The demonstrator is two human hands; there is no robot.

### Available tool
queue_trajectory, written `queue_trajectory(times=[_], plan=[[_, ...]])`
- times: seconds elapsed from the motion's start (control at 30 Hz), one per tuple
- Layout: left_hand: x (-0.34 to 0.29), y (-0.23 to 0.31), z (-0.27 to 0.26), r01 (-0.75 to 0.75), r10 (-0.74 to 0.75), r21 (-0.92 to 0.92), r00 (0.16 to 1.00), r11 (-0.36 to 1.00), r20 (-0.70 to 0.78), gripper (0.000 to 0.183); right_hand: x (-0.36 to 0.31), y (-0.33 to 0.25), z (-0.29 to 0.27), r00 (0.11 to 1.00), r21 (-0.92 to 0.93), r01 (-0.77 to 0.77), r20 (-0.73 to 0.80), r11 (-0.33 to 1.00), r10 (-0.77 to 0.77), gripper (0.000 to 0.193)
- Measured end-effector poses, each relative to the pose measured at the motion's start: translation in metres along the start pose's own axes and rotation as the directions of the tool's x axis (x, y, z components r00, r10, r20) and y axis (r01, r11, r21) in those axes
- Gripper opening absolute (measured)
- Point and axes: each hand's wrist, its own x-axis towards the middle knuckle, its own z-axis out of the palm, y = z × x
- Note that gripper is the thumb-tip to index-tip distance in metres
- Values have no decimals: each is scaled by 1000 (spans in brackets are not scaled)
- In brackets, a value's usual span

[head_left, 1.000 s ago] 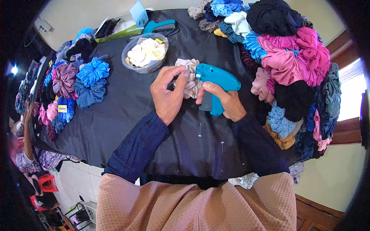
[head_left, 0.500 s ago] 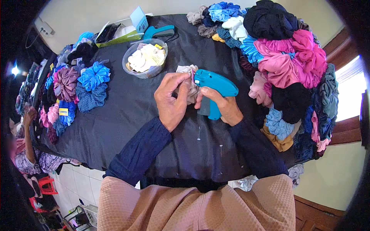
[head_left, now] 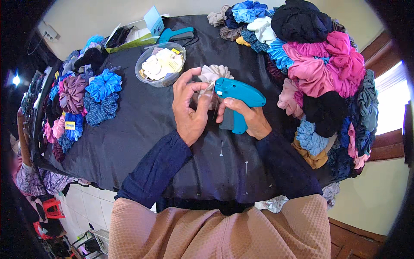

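A cream-beige scrunchie [head_left: 214,72] is pinched in my left hand [head_left: 189,112], its gathered folds fanning out beyond the fingers. My right hand [head_left: 253,120] is wrapped around the grip of a teal tagging gun [head_left: 242,91]. The gun points left, its nose up against the scrunchie and close to my left fingertips. A small pale piece, perhaps a tag, shows at the nose, but my fingers partly cover it. Thin plastic fasteners [head_left: 221,149] lie on the black cloth in front of my hands.
A clear round tub [head_left: 139,74] of paper tags stands beyond my left hand. Behind it are an open box [head_left: 148,42] and another teal tagging gun [head_left: 176,34]. Scrunchies are heaped at left [head_left: 105,85] and right [head_left: 312,80]. At far left, another person's arm [head_left: 23,138] shows.
The scrunchie has turned and fans out more above my left hand. My left fingers have shifted and spread a little at the gun's nose. The other person's arm has moved left.
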Motion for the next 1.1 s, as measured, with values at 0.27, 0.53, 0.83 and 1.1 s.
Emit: queue_trajectory(times=[0.27, 0.53, 0.83, 1.1], plan=[[-3, 1, 2, 55, -31, -276, 995, 960, 92, 22, -1, -4, 3, 1000, 63, 12, 13, 998, -13, 36], [-3, 21, 7, 325, -274, -311, 941, 893, 197, 24, 2, 4, -2, 1000, 127, -14, -19, 992, 17, 39], [-4, 19, 11, 191, -164, -232, 978, 954, 132, 32, 4, 1, -1, 999, 187, -32, -21, 982, 37, 38], [1, 13, 10, -4, 12, -104, 997, 995, 76, 29, 3, 4, 3, 994, 184, -23, -105, 983, 43, 36]])
